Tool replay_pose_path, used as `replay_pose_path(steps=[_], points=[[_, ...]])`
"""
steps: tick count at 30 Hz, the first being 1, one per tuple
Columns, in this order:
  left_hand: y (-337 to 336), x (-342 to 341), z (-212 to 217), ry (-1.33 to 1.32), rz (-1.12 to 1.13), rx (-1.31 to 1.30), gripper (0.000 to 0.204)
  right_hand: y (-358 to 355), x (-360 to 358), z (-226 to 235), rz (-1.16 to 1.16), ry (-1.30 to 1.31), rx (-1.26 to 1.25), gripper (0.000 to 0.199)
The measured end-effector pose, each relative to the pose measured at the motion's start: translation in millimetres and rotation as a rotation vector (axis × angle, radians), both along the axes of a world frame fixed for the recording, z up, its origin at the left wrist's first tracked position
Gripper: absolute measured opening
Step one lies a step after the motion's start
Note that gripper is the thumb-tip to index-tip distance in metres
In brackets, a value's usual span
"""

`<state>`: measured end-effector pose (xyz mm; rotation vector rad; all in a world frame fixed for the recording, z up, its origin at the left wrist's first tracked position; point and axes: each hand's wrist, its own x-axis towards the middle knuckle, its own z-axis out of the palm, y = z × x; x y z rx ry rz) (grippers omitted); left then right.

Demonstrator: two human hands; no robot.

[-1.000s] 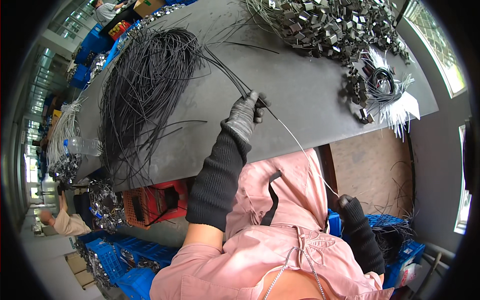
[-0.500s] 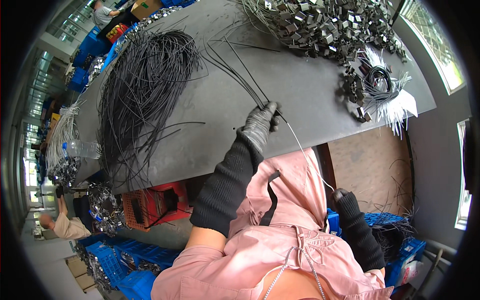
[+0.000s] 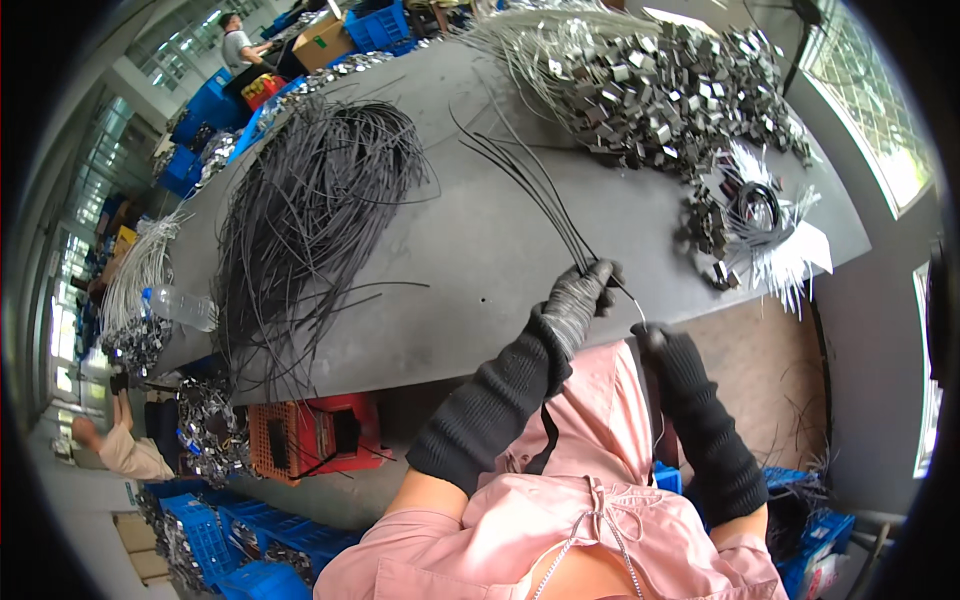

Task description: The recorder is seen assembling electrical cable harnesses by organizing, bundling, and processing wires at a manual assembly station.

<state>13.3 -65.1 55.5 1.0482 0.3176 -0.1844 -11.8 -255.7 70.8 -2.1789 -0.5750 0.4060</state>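
Black strands [image 3: 545, 205], only few, are clamped in left hand [image 3: 590, 290] over desk [image 3: 450, 270]; right hand [image 3: 655, 338] pinches white wire [image 3: 640, 309]; on desk's left, large pile [image 3: 320, 200] is not yet taken.

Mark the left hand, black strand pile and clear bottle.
Left hand [image 3: 579, 301]: head view, back of the glove.
Black strand pile [image 3: 315, 210]: head view, its middle.
Clear bottle [image 3: 184, 307]: head view, side of its body.

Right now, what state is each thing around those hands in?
Left fingers, closed on black strands
Black strands, gathered at the hand, far ends loose
Right fingers, closed on thin white wire
Thin white wire, curved between the hands
Black strand heap, loose, tangled
Metal pieces, piled up
Clear bottle, capped
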Motion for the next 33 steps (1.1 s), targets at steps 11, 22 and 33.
replay_pose_path(steps=[11, 22, 33], points=[[64.2, 24.5, -15.4, -0.016, 0.202, -0.224, 0.015, -35.2, -57.4, -61.4, -0.037, -0.156, -0.206, 0.024], [86.2, 26.0, 2.3, 0.029, 0.145, -0.071, 0.018, -19.3, -40.9, -42.1, 0.185, -0.248, -0.171, 0.025], [69.7, 21.6, 0.6, 0.032, 0.101, -0.096, 0.016, -4.3, -35.9, -46.9, 0.164, -0.302, -0.11, 0.021]])
